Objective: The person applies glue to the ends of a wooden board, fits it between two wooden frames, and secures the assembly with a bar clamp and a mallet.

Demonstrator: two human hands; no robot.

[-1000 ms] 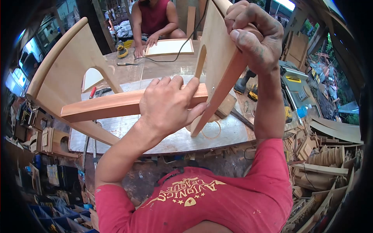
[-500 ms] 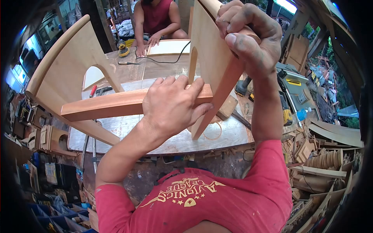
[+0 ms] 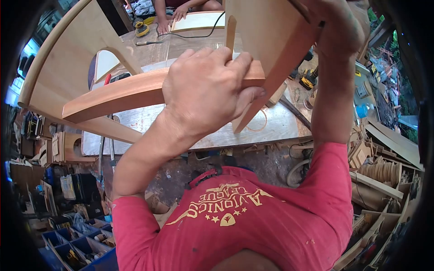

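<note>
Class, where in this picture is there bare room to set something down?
Bare: brown tabletop between the cord and left hand; pale board between the left forearm and right panel. Crowded: right of that panel, with block and drill.

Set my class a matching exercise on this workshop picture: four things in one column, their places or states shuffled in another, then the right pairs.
Column one
1. Reddish-brown wooden crossbar
2. Wearer's bare left hand
3. Wearer's bare right hand
4. Round yellow-and-black power tool

Column two
A. Gripping the crossbar
B. Near a co-worker's hands, on the far side of the worn brown tabletop
C. Spanning between two pale wooden panels
D. Partly cut off by the picture's top edge, at the upper part of the right-hand panel

Right pairs: 1-C, 2-A, 3-D, 4-B
</note>
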